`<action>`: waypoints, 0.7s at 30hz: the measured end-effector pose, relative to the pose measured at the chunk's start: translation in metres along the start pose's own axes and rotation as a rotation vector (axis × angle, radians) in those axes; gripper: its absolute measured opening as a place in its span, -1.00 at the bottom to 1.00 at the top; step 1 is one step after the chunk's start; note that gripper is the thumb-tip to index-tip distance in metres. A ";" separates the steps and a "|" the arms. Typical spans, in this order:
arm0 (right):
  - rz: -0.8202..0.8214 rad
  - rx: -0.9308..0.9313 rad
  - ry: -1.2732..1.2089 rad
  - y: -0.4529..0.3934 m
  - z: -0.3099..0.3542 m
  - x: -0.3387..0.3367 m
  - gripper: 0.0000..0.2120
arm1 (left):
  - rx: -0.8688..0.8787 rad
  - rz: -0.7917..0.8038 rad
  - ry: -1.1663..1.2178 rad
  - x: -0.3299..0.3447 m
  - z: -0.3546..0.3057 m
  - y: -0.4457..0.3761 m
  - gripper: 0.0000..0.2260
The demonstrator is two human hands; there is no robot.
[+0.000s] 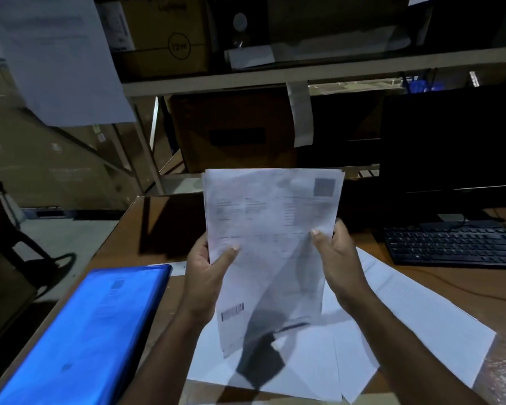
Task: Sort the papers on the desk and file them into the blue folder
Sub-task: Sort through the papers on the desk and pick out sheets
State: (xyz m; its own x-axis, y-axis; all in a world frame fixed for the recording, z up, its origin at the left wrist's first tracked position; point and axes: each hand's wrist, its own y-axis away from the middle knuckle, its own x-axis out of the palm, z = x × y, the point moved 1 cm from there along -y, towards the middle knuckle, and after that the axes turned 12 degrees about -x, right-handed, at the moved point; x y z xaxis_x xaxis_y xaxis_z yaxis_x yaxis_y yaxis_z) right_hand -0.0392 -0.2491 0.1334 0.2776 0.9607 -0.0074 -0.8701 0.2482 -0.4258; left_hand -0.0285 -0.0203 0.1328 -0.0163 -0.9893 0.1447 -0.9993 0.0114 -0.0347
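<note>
Here both hands hold one thin sheaf of papers [270, 244] up off the bench [450, 283], lifted towards the camera. The left hand [208, 276] grips the sheaf's left edge, thumb curled over the front and fingers hidden behind; the right hand [338, 255] grips the right edge the same way, thumb pressed on the printed face. Neither hand has anything else in it.

More loose sheets [406, 317] lie fanned on the bench directly beneath and to the right of the hands. The blue folder [82, 331] lies closed, as far as can be told, on the bench to the left of the left hand, well apart from the held sheaf.

The paper looks light and limp: its lower part hangs and curls below the hands, so it probably sags wherever unsupported. Edges likely slide against each other, so a pinch at both long sides, as now, should keep the sheets squared. The folder's glossy cover looks slippery; taking it by its spine edge seems safest.
</note>
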 end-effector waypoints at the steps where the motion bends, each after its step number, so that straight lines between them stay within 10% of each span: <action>1: -0.017 -0.024 -0.001 0.001 0.003 0.002 -0.81 | 0.023 -0.013 -0.014 0.001 -0.002 0.001 -0.79; 9: 0.020 0.084 0.040 0.035 -0.029 0.008 -0.79 | -0.121 0.017 -0.292 -0.014 0.041 0.015 -0.63; 21: 0.121 0.137 0.076 0.051 -0.039 0.015 -0.76 | -0.255 -0.098 -0.062 -0.015 0.063 0.025 -0.74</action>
State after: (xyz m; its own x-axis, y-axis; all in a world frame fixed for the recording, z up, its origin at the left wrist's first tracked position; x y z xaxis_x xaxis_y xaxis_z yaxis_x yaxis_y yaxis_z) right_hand -0.0634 -0.2274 0.0760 0.1927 0.9737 -0.1216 -0.9450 0.1508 -0.2901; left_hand -0.0513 -0.0148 0.0675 0.0747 -0.9945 0.0739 -0.9722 -0.0561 0.2274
